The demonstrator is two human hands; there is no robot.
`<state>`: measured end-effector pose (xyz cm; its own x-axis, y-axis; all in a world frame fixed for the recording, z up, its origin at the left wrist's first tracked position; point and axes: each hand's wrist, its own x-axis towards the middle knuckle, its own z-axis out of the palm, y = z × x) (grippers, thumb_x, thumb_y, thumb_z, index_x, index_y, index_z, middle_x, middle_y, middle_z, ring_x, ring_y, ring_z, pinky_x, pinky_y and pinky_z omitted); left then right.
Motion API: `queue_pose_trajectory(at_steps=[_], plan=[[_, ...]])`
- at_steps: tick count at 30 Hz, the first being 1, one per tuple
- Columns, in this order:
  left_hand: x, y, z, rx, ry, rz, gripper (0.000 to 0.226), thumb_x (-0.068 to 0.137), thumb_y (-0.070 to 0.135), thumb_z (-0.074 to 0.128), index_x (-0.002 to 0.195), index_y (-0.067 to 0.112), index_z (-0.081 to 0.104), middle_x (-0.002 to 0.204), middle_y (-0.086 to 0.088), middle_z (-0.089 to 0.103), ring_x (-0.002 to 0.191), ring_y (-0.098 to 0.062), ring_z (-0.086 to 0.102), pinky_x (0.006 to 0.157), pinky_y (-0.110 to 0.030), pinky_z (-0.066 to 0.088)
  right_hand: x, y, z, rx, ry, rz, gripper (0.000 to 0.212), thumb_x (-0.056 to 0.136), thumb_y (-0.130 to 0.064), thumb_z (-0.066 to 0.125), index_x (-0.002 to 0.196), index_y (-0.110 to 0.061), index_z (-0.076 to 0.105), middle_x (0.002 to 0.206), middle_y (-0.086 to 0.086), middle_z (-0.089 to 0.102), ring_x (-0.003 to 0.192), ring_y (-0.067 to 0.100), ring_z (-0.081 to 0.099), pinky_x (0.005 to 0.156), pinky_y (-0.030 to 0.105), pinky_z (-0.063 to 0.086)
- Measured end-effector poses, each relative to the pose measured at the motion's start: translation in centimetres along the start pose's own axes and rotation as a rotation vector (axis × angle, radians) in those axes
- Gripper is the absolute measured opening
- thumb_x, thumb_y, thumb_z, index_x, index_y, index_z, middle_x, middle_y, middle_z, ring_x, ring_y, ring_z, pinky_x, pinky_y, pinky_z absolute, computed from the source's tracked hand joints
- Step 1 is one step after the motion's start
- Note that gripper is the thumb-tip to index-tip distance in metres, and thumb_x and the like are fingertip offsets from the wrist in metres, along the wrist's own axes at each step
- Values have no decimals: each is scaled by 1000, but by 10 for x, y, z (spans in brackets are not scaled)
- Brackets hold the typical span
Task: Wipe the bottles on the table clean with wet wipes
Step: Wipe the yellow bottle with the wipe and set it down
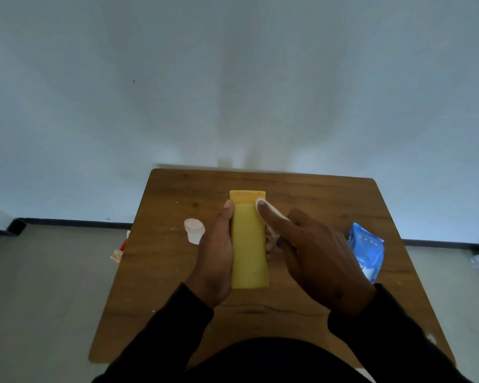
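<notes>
Bottle (249, 244) sits above the table (329, 205), left hand (215, 261) curled around its side. Right hand (315, 255) presses a wipe (262, 203) near the top, forefinger extended. Risk: one-sided pressure may twist the bottle loose.

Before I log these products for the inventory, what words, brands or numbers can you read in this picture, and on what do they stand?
None can be read.
Yellow bottle: faint marks along its top band, too blurred to read.
Blue wet-wipe pack: a row of small white marks and print at its left edge, too small and blurred to read.
Small clear bottle: no print visible.
Red and white object at the table's left edge: no legible print.
</notes>
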<state>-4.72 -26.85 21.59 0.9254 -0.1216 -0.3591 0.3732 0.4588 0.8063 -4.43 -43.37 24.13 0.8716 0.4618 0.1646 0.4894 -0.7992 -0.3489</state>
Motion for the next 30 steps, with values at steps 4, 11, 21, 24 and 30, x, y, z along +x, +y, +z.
queue_pose_trajectory(at_steps=[4, 11, 21, 24, 30], plan=[[-8, 7, 4, 6, -28, -21, 63, 102, 53, 30, 109, 5, 71, 85, -25, 65, 67, -30, 62, 65, -38, 53, -5, -2, -3, -13, -38, -65, 60, 93, -33, 30, 152, -41, 27, 86, -10, 41, 59, 10, 44, 48, 25, 35], [-13, 15, 3, -12, -134, -77, 66, 101, 56, 30, 127, 3, 61, 91, -25, 62, 71, -31, 60, 67, -38, 51, -8, 1, -18, 1, -32, -91, 57, 95, -32, 30, 151, -42, 27, 87, -10, 45, 59, 8, 44, 47, 25, 39], [-23, 14, 19, 77, -87, -27, 63, 102, 51, 28, 107, 4, 68, 88, -25, 68, 69, -32, 63, 63, -38, 53, -10, -4, -27, -55, -25, -128, 55, 92, -33, 34, 147, -37, 37, 84, -8, 48, 57, 8, 45, 46, 24, 37], [-25, 13, 23, 119, -80, 10, 67, 101, 56, 24, 100, 10, 72, 90, -25, 69, 71, -33, 64, 66, -40, 53, -6, -7, -23, -77, -12, -123, 61, 88, -36, 35, 148, -40, 31, 97, -1, 61, 64, 16, 58, 48, 32, 48], [-26, 13, 24, 183, -57, 56, 71, 99, 62, 21, 106, 12, 71, 88, -21, 71, 72, -29, 66, 64, -39, 54, -9, -8, -26, -85, 0, -83, 57, 92, -36, 30, 150, -32, 31, 91, -2, 60, 61, 6, 47, 48, 21, 38]])
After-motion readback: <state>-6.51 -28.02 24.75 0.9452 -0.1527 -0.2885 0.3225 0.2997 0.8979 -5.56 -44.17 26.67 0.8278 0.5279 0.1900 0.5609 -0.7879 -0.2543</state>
